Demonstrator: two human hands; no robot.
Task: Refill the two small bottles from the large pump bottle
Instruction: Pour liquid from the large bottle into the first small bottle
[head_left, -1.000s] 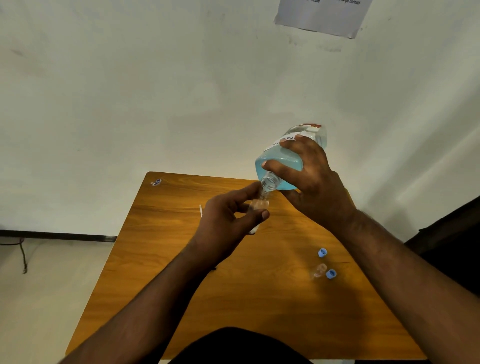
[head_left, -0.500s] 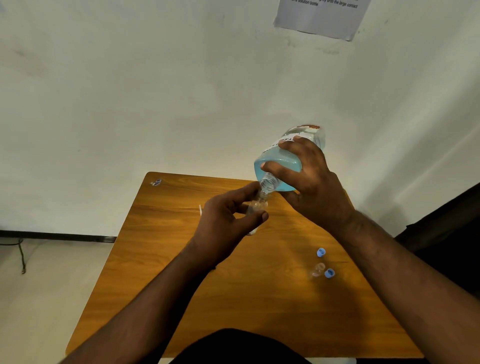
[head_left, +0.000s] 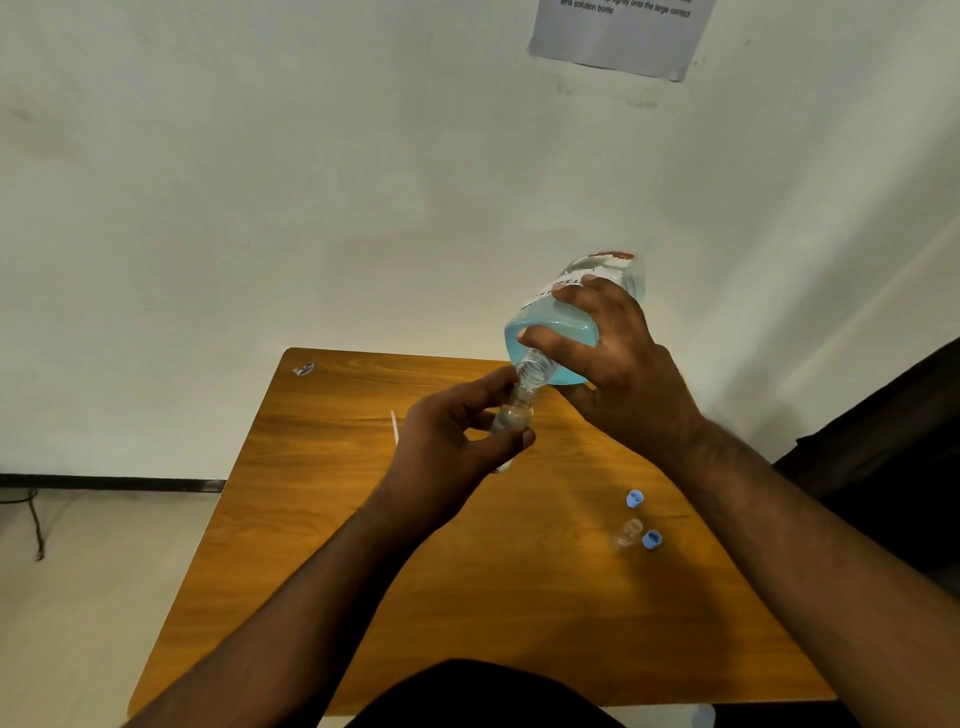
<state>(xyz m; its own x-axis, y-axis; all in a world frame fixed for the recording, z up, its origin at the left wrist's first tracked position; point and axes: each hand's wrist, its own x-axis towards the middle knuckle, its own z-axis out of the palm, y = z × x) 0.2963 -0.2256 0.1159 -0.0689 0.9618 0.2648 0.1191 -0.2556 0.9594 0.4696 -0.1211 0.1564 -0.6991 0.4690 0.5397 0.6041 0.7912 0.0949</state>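
Large bottle (head_left: 558, 332): tipped neck-down above the far side of the worktop (head_left: 322, 519), pump off, blue liquid pooled toward its open mouth.
Right hand (head_left: 618, 364): wrapped around the large bottle's shoulder and body.
Left hand (head_left: 447, 447): pinching a small clear bottle (head_left: 514, 413), its mouth right under the big neck.
Second small bottle (head_left: 627, 532): standing open on the worktop, between two blue caps (head_left: 634, 498).
Handling: the big bottle looks heavy, smooth and sloshing, so a grip low near the shoulder probably steers it best; the small one is light and narrow-mouthed, likely to overflow fast.
Risk: spill down the fingers.
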